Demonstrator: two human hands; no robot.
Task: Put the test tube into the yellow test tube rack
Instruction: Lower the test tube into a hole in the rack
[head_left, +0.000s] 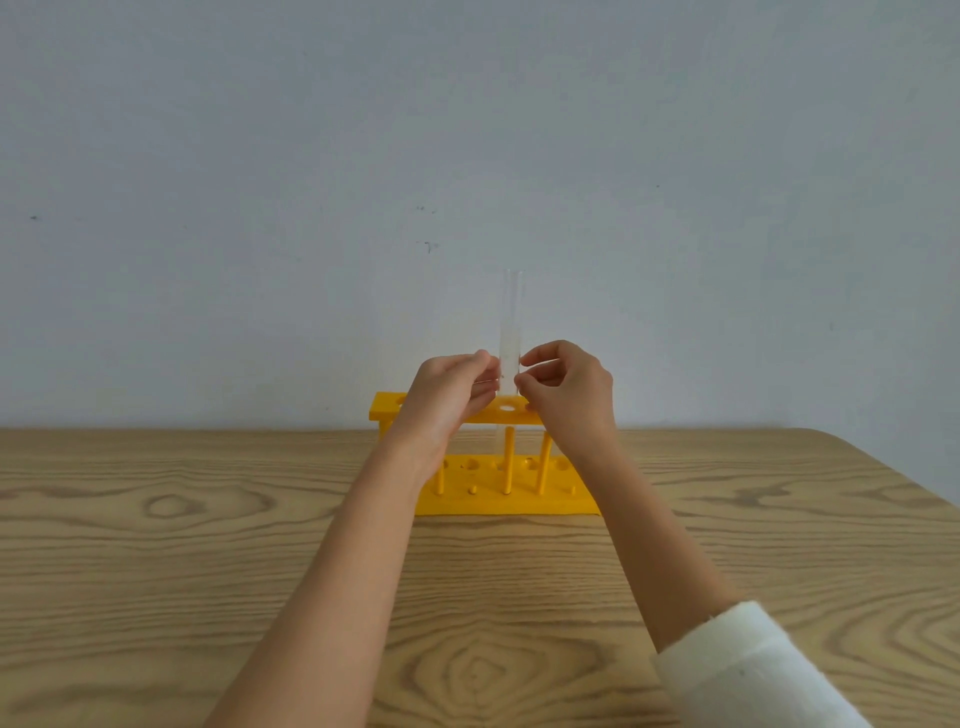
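Clear test tube (510, 332) upright in a top-plate hole of the yellow test tube rack (498, 496), left hand (451, 395) and right hand (569, 387) pinching it from either side, rack on wooden table (208, 545), white sleeve (748, 670) near right, pale wall (467, 156) far behind

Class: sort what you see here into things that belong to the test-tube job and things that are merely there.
Belongs to the job:
test tube, upright
yellow test tube rack
left hand and right hand, both pinching the tube

Merely there:
wooden table
wall
white sleeve
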